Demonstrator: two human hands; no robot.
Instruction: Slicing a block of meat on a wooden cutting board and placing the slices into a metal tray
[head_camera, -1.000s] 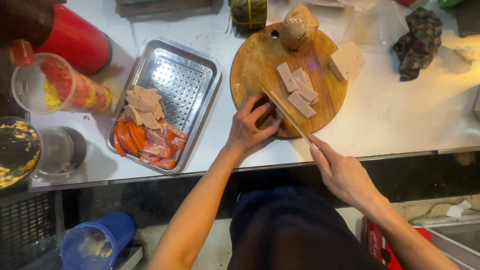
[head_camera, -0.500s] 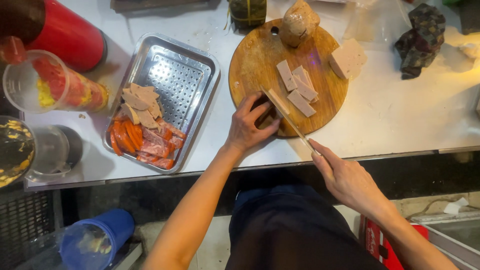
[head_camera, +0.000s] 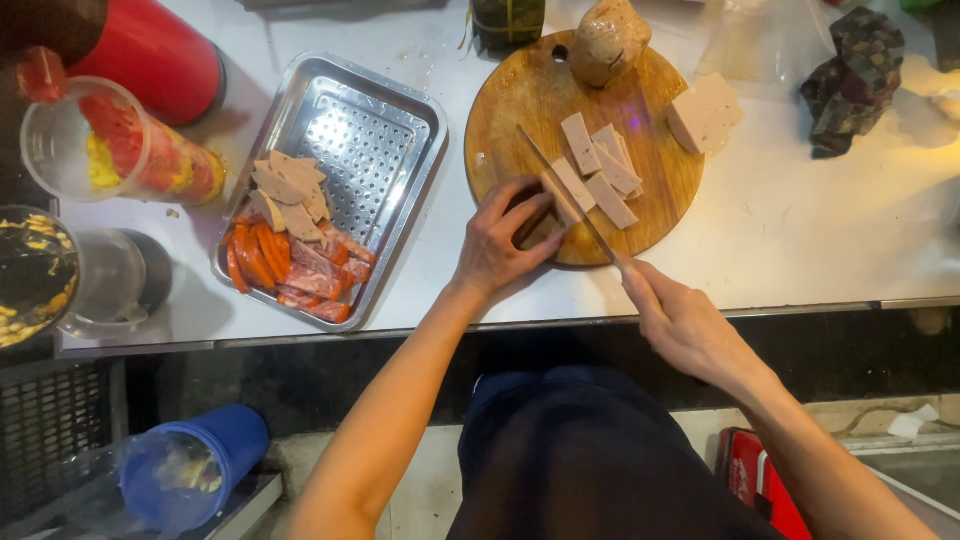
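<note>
Two hands over round cutting board (head_camera: 530, 110), left hand (head_camera: 500, 245) fingers curled on meat slice (head_camera: 560, 200), right hand (head_camera: 680, 320) gripping knife (head_camera: 570, 205)

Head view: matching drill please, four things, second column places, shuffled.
Things:
1. round wooden cutting board
2. perforated rectangular steel tray
3. long steel knife
4. blue plastic cup

Places:
A. down on the floor, lower left
B. held in the right hand, blade over pale meat slices
C. on the white counter, under the left hand
D. left of the board, holding orange and pink cuts

Pairs: 1-C, 2-D, 3-B, 4-A
</note>
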